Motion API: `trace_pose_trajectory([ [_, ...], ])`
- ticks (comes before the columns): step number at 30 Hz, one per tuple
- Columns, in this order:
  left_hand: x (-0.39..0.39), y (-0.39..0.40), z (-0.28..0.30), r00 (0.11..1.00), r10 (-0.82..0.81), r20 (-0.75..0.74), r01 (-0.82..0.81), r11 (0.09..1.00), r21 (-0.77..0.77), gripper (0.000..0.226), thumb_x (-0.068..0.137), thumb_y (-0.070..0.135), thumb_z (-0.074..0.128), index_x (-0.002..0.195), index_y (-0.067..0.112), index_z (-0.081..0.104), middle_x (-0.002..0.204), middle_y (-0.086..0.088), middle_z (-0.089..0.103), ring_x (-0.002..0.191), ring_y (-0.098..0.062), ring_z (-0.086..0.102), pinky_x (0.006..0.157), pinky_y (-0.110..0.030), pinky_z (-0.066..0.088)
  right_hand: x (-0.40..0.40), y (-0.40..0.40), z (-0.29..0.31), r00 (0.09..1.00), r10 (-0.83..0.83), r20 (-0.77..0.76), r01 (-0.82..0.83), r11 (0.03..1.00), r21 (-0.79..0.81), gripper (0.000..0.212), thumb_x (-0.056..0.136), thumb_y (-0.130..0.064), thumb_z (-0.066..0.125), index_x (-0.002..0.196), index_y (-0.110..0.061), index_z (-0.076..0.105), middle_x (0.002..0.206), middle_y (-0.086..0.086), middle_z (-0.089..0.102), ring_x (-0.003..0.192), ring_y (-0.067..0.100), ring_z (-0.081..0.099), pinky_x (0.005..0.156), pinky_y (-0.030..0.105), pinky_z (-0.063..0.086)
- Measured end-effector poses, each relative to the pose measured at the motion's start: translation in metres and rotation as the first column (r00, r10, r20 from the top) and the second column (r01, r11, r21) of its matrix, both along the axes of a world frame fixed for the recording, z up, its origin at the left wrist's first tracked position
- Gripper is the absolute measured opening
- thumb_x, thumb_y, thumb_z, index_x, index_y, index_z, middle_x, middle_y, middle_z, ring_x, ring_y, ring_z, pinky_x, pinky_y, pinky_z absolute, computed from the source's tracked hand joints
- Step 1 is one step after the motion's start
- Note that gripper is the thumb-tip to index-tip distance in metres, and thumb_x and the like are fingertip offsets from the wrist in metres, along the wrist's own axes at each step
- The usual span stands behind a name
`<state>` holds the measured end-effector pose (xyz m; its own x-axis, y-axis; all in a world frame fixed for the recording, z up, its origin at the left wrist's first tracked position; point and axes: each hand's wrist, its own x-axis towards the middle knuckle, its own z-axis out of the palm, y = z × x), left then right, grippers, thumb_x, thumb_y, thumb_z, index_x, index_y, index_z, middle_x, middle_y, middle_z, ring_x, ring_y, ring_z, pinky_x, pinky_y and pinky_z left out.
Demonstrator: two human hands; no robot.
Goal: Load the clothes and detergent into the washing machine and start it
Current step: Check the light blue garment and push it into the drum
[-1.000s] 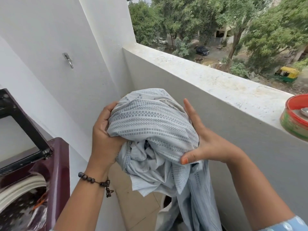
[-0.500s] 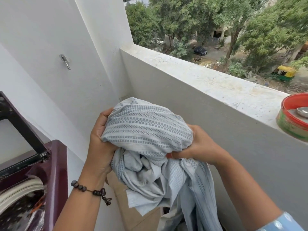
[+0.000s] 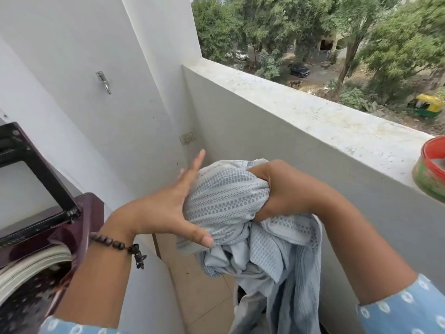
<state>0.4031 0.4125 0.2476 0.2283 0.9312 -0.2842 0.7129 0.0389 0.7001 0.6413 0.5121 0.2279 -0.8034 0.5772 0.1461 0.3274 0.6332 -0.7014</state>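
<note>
A pale blue patterned cloth (image 3: 228,201) is bunched into a bundle in mid-air over the balcony floor, with loose folds hanging down below it. My right hand (image 3: 277,189) grips the bundle from the right with curled fingers. My left hand (image 3: 163,208), with a bead bracelet at the wrist, presses flat against the bundle's left side, fingers straight. The maroon top-loading washing machine (image 3: 89,220) stands at the lower left with its dark-framed lid (image 3: 48,179) raised and the drum rim showing.
A grey parapet wall (image 3: 313,121) runs along the right, with a red and green tin (image 3: 431,174) on its ledge. White walls close the left side, bearing a metal hook (image 3: 104,81) and a socket (image 3: 187,138). Tiled floor (image 3: 199,290) lies below.
My left hand's fingers have straightened from a curled hold to a flat press. My right hand has closed round the bundle's right side. The view has shifted so the bundle sits further right.
</note>
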Motion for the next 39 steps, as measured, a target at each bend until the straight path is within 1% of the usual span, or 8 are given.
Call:
trace_pose_trajectory([
  [2,0.011,0.008,-0.003,0.999,-0.046,0.009,0.046,0.999,0.013,0.149,0.046,0.048,0.096,0.138,0.068,-0.020,0.159,0.026,0.014,0.148,0.001,0.017,0.122,-0.036,0.022,-0.006,-0.004,0.006,0.998,0.056,0.003,-0.056,0.997,0.059,0.032,0.060,-0.019,0.087,0.086,-0.020,0.069,0.081,-0.008,0.072,0.076,0.005,0.067,0.067,0.029,0.053],
  [5,0.022,0.012,-0.004,0.986,-0.017,0.168,-0.001,0.995,0.104,0.140,0.052,0.028,0.095,0.147,0.059,-0.003,0.145,0.032,0.036,0.132,0.012,0.041,0.109,-0.016,0.036,-0.002,0.000,0.014,0.997,0.069,-0.035,-0.067,0.996,0.054,0.038,0.062,-0.018,0.089,0.095,-0.019,0.069,0.085,-0.007,0.073,0.078,0.004,0.068,0.068,0.029,0.053],
  [12,0.053,0.009,-0.026,0.934,0.114,0.339,-0.256,0.875,0.412,0.085,0.064,0.018,0.091,0.129,0.047,0.045,0.116,0.016,0.065,0.108,-0.003,0.064,0.086,-0.023,0.054,0.007,0.016,0.011,0.984,0.063,-0.169,-0.065,0.998,-0.005,0.061,0.063,-0.018,0.091,0.113,-0.020,0.057,0.101,-0.010,0.065,0.092,0.005,0.065,0.075,0.029,0.052],
  [16,0.051,0.012,-0.028,0.828,0.136,0.544,-0.395,0.830,0.394,0.069,0.061,0.022,0.082,0.125,0.028,0.056,0.111,0.003,0.070,0.105,-0.018,0.068,0.083,-0.032,0.057,0.016,0.031,0.000,0.968,0.106,-0.227,-0.155,0.965,-0.210,0.090,0.071,-0.024,0.084,0.145,-0.034,0.034,0.142,-0.010,0.049,0.126,0.010,0.054,0.103,0.040,0.047],
  [21,0.028,0.018,-0.017,0.585,0.158,0.795,-0.610,0.731,0.304,0.055,0.064,0.005,0.075,0.116,0.012,0.060,0.100,-0.004,0.072,0.092,-0.022,0.070,0.073,-0.034,0.058,0.037,0.045,-0.033,0.922,0.001,-0.386,-0.232,0.801,-0.552,0.118,0.060,-0.059,0.085,0.154,-0.029,0.019,0.152,-0.006,0.042,0.136,0.021,0.047,0.107,0.043,0.043],
  [30,0.014,0.021,-0.030,0.187,0.169,0.968,-0.773,0.634,0.038,0.099,0.061,0.033,0.085,0.142,-0.004,0.042,0.134,-0.024,0.054,0.122,-0.037,0.057,0.093,-0.042,0.051,0.007,0.029,-0.056,0.855,-0.132,-0.501,-0.275,0.703,-0.655,0.114,0.056,-0.045,0.091,0.147,-0.009,0.033,0.136,0.003,0.058,0.125,0.023,0.057,0.094,0.031,0.051],
  [35,0.023,0.015,-0.054,0.116,0.248,0.962,-0.731,0.677,-0.086,0.099,0.061,0.045,0.086,0.143,0.007,0.047,0.140,-0.018,0.055,0.127,-0.035,0.055,0.101,-0.047,0.046,-0.007,0.024,-0.047,0.738,-0.320,-0.594,-0.167,0.767,-0.620,0.078,0.065,-0.005,0.083,0.135,-0.011,0.048,0.126,0.014,0.064,0.113,0.032,0.064,0.090,0.044,0.054],
  [39,0.024,0.009,-0.061,0.176,0.360,0.916,-0.677,0.720,-0.153,0.109,0.045,0.056,0.092,0.138,0.010,0.054,0.127,-0.013,0.065,0.110,-0.029,0.065,0.079,-0.037,0.058,-0.004,0.028,-0.040,0.685,-0.355,-0.636,-0.120,0.807,-0.579,0.066,0.066,0.007,0.075,0.127,-0.009,0.056,0.120,0.015,0.068,0.110,0.033,0.066,0.091,0.046,0.055],
])
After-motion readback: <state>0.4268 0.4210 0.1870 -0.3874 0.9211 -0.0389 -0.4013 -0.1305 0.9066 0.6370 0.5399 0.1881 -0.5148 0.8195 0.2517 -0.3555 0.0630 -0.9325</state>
